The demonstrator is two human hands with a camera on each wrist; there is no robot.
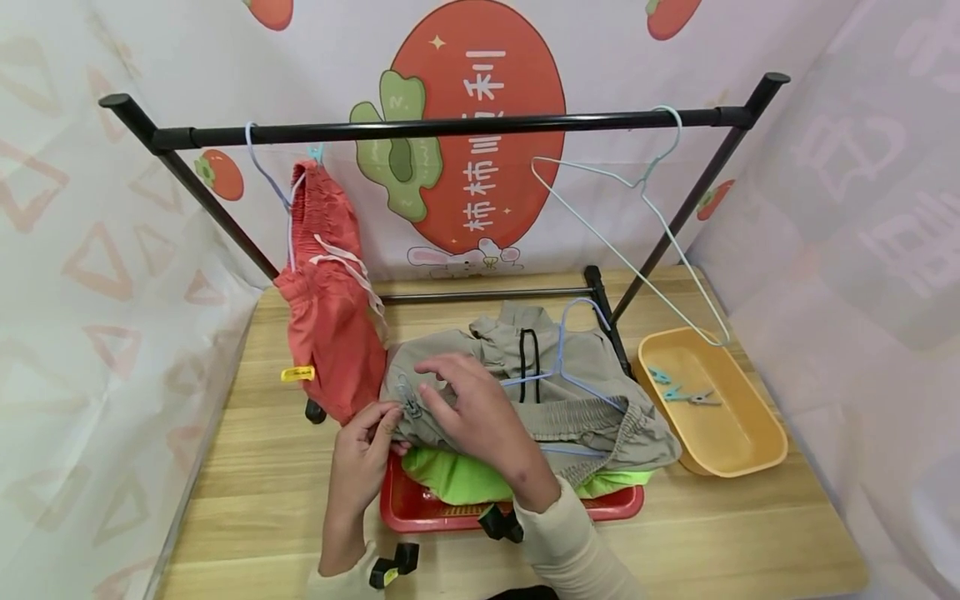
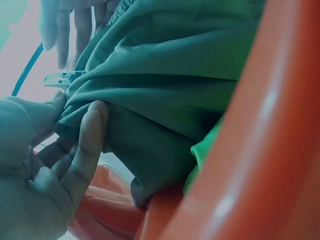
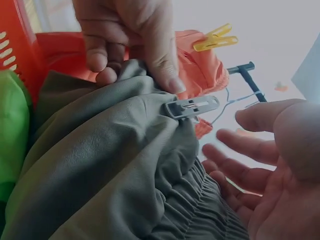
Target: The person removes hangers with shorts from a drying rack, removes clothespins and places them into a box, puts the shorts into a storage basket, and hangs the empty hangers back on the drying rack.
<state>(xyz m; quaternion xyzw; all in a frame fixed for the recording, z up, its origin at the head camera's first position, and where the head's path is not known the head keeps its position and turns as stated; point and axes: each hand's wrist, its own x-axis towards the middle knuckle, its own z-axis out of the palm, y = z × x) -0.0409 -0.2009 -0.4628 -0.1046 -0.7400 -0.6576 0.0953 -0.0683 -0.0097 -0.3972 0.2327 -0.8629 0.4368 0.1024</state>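
Note:
Grey elastic-waisted pants (image 1: 450, 358) lie over a red basket (image 1: 435, 521), with a bluish hanger (image 1: 561, 354) running through the waist. At their left end, my left hand (image 1: 360, 458) pinches a fold of the cloth between thumb and fingers. Beside that fold a grey clothespin (image 3: 192, 106) is clipped onto the fabric. My right hand (image 1: 480, 408) hovers just above, its fingers spread and relaxed, apart from the clothespin and holding nothing. Bright green cloth (image 1: 457, 477) shows beneath the pants in the basket.
A black rack's rail (image 1: 450, 127) spans the back. Red shorts (image 1: 333, 333) hang at its left with a yellow clothespin (image 1: 297, 373); a pale green hanger (image 1: 660, 208) hangs at the right. A yellow basin (image 1: 742, 425) holds several clothespins.

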